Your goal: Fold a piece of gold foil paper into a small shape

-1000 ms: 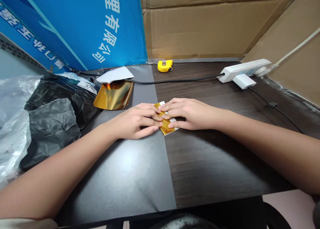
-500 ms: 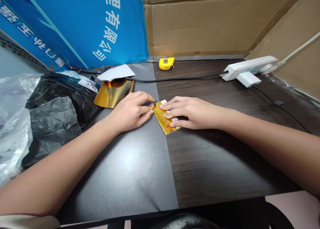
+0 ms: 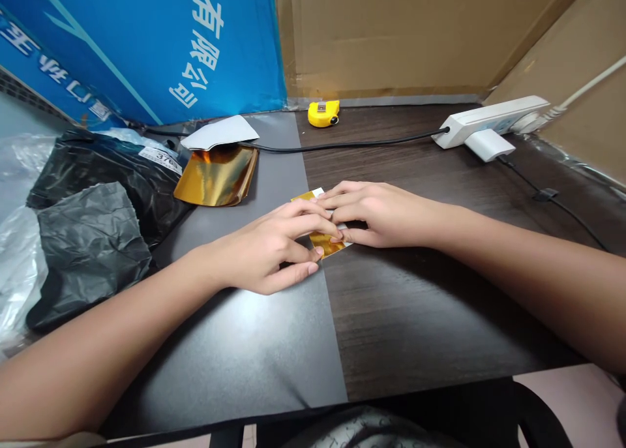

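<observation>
A small folded piece of gold foil paper (image 3: 323, 242) with a white underside lies on the dark table (image 3: 420, 304), mostly hidden under my fingers. My left hand (image 3: 274, 249) lies over its left half, fingers stretched and pressing down on it. My right hand (image 3: 376, 213) rests flat on its right half, fingers extended toward the left. The fingertips of both hands meet over the paper.
A larger gold foil sheet (image 3: 218, 174) and a white sheet (image 3: 220, 133) lie at the back left, next to black plastic bags (image 3: 92, 239). A yellow tape measure (image 3: 323, 113), a white power strip (image 3: 489, 122) with black cables, a blue board and cardboard walls ring the table.
My left hand drew back off the gold paper half a second ago and has now slid forward over it again. My right hand stays pressed on the paper.
</observation>
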Motion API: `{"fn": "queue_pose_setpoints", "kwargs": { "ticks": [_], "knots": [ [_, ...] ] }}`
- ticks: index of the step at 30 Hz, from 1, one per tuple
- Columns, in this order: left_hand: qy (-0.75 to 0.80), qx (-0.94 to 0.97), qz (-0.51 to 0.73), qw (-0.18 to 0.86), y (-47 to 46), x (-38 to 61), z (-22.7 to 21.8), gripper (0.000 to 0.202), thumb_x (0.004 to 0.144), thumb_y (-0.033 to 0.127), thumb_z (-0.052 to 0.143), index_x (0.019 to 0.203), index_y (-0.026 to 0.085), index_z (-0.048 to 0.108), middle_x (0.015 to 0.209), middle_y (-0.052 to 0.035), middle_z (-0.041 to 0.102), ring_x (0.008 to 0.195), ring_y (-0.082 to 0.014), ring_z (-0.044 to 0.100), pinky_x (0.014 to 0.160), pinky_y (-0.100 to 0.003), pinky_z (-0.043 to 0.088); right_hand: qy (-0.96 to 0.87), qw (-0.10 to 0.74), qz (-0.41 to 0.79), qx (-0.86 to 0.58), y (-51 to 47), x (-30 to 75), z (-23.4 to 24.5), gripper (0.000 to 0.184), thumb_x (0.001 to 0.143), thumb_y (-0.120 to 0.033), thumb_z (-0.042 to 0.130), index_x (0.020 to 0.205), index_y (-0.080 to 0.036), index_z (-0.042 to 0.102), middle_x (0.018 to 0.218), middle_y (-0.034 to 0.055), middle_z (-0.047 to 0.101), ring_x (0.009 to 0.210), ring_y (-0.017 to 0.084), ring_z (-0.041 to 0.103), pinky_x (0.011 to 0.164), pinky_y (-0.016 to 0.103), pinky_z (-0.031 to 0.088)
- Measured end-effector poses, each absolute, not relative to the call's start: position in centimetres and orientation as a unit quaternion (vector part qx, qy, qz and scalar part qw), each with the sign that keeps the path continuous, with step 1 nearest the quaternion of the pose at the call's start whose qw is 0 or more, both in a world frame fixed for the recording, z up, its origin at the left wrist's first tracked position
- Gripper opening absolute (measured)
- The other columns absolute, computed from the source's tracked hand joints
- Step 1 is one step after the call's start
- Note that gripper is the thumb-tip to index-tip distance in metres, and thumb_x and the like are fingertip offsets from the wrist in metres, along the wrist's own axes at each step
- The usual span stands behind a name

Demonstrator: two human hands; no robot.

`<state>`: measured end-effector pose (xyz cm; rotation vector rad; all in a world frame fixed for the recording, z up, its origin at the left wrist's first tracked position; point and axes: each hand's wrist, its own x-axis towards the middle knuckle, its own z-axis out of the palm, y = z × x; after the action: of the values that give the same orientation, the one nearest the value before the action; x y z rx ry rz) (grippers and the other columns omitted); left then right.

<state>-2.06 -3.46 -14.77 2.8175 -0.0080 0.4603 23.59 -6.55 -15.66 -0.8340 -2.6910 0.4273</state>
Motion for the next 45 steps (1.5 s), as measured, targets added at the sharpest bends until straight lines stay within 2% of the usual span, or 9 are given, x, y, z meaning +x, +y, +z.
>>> {"fn": "queue_pose_setpoints", "kwargs": {
  "ticks": [8, 12, 15, 18, 21, 25, 34, 38, 45],
  "knots": [
    [-0.018, 0.968, 0.144, 0.203, -4.6, -1.6, -14.9, 0.018, 0.089, 0.03, 0.064, 0.091, 0.023, 0.08, 0.137, -0.0006, 0.064, 0.137, -0.0155, 0.049, 0.123, -0.037, 0.049, -0.925, 0.142, 0.157, -0.314, -6.6, 23.8, -16.1, 0.024, 0.101, -0.032, 0.057, 0.106, -0.02, 0.077, 0.143, 0.0059, 0.063, 0.136, 0.028, 0.054, 0.109, 0.048, 0.052],
    [-0.049, 0.955, 0.2, 0.211, -4.7, -1.6, -15.4, 0.016, 0.087, 0.03, 0.067, 0.092, 0.023, 0.08, 0.125, -0.0017, 0.069, 0.128, -0.014, 0.056, 0.116, -0.034, 0.053, -0.926, 0.148, 0.152, -0.313, -6.6, 23.8, -16.1, 0.026, 0.101, -0.03, 0.055, 0.114, -0.019, 0.076, 0.142, 0.0066, 0.063, 0.135, 0.027, 0.055, 0.11, 0.048, 0.051],
    [-0.032, 0.954, 0.249, 0.165, -4.0, -1.8, -15.8, 0.016, 0.086, 0.027, 0.067, 0.096, 0.021, 0.079, 0.118, -0.002, 0.072, 0.12, -0.0118, 0.06, 0.11, -0.03, 0.054, -0.929, 0.141, 0.157, -0.304, -6.5, 23.7, -16.0, 0.025, 0.102, -0.03, 0.054, 0.109, -0.02, 0.076, 0.141, 0.0061, 0.064, 0.134, 0.027, 0.055, 0.111, 0.049, 0.05],
    [0.004, 0.969, 0.233, 0.083, -2.9, -2.2, -16.1, 0.018, 0.086, 0.031, 0.068, 0.1, 0.026, 0.079, 0.118, 0.0015, 0.072, 0.119, -0.0111, 0.058, 0.105, -0.028, 0.051, -0.931, 0.137, 0.151, -0.303, -6.5, 23.7, -15.9, 0.026, 0.102, -0.033, 0.055, 0.111, -0.019, 0.075, 0.14, 0.0071, 0.064, 0.134, 0.028, 0.055, 0.111, 0.05, 0.049],
    [0.037, 0.977, 0.205, 0.041, -1.9, -2.6, -16.2, 0.015, 0.088, 0.034, 0.067, 0.094, 0.031, 0.08, 0.119, 0.0038, 0.07, 0.121, -0.0114, 0.055, 0.102, -0.027, 0.047, -0.933, 0.14, 0.141, -0.299, -6.5, 23.7, -16.0, 0.028, 0.103, -0.035, 0.055, 0.115, -0.018, 0.074, 0.139, 0.0076, 0.065, 0.132, 0.028, 0.055, 0.11, 0.049, 0.05],
    [0.086, 0.981, 0.173, -0.001, -0.9, -3.1, -16.1, 0.019, 0.09, 0.038, 0.063, 0.086, 0.032, 0.081, 0.115, 0.0027, 0.069, 0.119, -0.0117, 0.053, 0.097, -0.027, 0.042, -0.937, 0.148, 0.12, -0.293, -6.4, 23.8, -16.3, 0.032, 0.104, -0.037, 0.055, 0.118, -0.016, 0.074, 0.142, 0.0073, 0.063, 0.131, 0.029, 0.056, 0.108, 0.049, 0.053],
    [0.221, 0.966, 0.124, -0.054, 0.3, -3.8, -15.8, 0.036, 0.096, 0.049, 0.049, 0.087, 0.036, 0.081, 0.122, 0.0038, 0.069, 0.117, -0.015, 0.051, 0.093, -0.031, 0.038, -0.941, 0.153, 0.097, -0.285, -6.4, 23.9, -16.4, 0.033, 0.104, -0.035, 0.055, 0.122, -0.014, 0.074, 0.14, 0.008, 0.064, 0.129, 0.031, 0.058, 0.104, 0.051, 0.055],
    [0.28, 0.953, 0.096, -0.059, 0.4, -3.6, -15.6, 0.043, 0.097, 0.053, 0.045, 0.087, 0.034, 0.081, 0.123, 0.0033, 0.069, 0.117, -0.0166, 0.052, 0.092, -0.033, 0.038, -0.942, 0.151, 0.094, -0.286, -6.4, 23.8, -16.3, 0.032, 0.103, -0.035, 0.057, 0.12, -0.014, 0.074, 0.141, 0.0084, 0.063, 0.127, 0.031, 0.059, 0.103, 0.05, 0.056],
    [0.338, 0.926, 0.106, -0.129, 0.4, -3.5, -15.9, 0.047, 0.099, 0.05, 0.039, 0.095, 0.03, 0.081, 0.117, 0.0002, 0.071, 0.108, -0.0164, 0.055, 0.081, -0.031, 0.03, -0.946, 0.168, 0.055, -0.271, -6.4, 23.8, -16.5, 0.03, 0.102, -0.033, 0.059, 0.117, -0.013, 0.075, 0.139, 0.0085, 0.065, 0.123, 0.031, 0.061, 0.098, 0.048, 0.058]
  ]
}}
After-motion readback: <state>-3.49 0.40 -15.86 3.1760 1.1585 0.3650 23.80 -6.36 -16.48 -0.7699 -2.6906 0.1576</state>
